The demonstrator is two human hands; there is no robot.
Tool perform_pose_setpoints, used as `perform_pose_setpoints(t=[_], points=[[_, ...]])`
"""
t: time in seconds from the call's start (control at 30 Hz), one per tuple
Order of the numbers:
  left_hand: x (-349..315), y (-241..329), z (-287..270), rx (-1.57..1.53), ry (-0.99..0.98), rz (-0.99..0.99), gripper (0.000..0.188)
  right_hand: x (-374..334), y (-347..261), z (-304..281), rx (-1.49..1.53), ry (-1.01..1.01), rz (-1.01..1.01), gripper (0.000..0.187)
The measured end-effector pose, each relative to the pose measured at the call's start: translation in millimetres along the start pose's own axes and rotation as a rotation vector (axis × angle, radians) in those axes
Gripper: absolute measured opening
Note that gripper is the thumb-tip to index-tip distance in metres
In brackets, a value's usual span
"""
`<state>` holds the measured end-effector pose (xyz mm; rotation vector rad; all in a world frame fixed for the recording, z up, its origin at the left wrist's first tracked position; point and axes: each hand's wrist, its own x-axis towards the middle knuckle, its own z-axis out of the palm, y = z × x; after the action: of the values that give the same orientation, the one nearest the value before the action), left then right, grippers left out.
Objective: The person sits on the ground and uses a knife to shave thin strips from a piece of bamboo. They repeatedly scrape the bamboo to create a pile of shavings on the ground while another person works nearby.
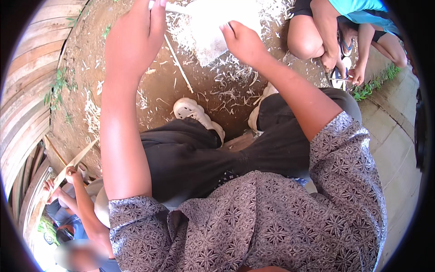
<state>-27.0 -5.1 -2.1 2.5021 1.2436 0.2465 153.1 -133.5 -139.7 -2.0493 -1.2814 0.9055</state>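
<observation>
My left hand (136,41) is raised at the top of the view, its fingers closed on a pale strip (174,7) that runs right into the glare. To its right, my right hand (247,43) is closed, thumb and fingers pressed together. A small dark line shows at its fingertips, but what it holds is lost in the brightness. Beyond and between both hands lies a bright white patch, perhaps a sheet or sack (210,50), washed out by light. A thin pale stick (179,63) lies on the dirt below it.
Pale shavings (238,75) litter the brown ground. A wooden plank wall (27,77) curves along the left. One person (74,217) at lower left handles a long pale strip (68,167). Another person (312,31) crouches at upper right. Paving (394,149) runs down the right.
</observation>
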Motion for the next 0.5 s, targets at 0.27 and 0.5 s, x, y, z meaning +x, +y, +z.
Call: perform_pose_setpoints(t=[0.27,0.5], points=[[-4,6,14,-0.001,0.005,0.040,0.027,-9,-65,-11,0.134,-0.104,-0.035,0.040],[0,4,15,0.076,0.081,0.113,0.029,1,-21,-3,0.008,-0.133,-0.053,0.044]])
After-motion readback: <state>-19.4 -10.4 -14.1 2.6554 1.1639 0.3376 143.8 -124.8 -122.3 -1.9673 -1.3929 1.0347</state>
